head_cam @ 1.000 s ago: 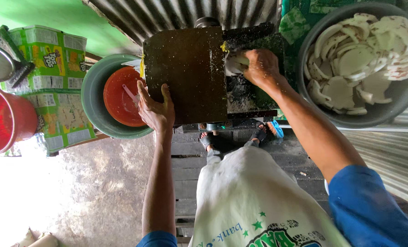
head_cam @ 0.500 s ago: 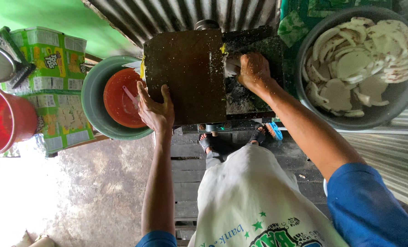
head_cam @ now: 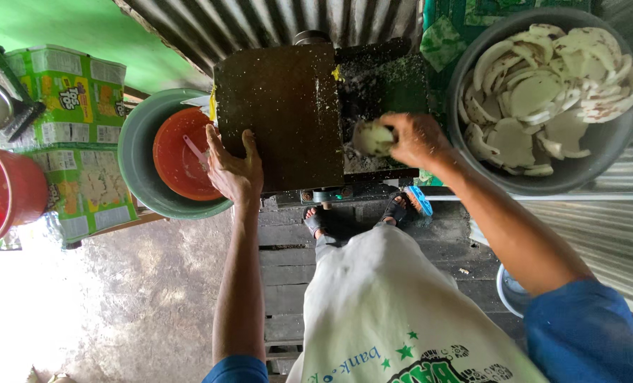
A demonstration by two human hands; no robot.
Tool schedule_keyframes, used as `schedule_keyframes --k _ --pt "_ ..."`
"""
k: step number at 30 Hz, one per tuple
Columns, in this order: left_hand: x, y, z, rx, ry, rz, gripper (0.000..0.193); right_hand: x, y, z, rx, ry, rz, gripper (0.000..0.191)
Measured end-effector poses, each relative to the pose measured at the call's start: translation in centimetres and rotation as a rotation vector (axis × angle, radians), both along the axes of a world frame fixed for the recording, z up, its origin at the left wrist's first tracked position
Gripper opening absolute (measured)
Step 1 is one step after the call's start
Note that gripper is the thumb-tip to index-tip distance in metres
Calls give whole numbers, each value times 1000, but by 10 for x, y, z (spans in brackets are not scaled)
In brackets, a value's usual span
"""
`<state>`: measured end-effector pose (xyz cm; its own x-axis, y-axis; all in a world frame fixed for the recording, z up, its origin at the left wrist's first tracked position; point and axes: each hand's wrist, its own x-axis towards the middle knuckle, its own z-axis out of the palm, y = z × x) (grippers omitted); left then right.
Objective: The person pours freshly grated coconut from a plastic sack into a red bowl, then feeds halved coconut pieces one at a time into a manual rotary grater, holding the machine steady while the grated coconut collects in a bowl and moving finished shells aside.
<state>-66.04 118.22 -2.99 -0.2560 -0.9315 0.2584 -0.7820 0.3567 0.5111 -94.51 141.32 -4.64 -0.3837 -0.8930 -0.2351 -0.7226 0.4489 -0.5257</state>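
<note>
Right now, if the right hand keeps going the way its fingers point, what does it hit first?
The right hand, holding a pale coconut piece, points left toward the dark board on the grating machine. That board's edge looks first in line, though depth is unclear from above.

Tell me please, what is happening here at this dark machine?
A person stands at a dark box-shaped machine. The left hand rests flat on its edge, beside an orange bowl set inside a grey-green basin. The right hand holds a pale coconut piece over the crumb-covered opening. A large grey bowl of white coconut pieces sits to the right.
</note>
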Motion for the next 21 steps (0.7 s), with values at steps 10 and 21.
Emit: schedule_keyframes --k 10,21 --pt "0 2 7 -11 54 -28 76 37 -37 -16 54 24 -79 36" --pt "-1 5 9 -4 46 -5 78 32 -39 -26 -142 -4 -67 30"
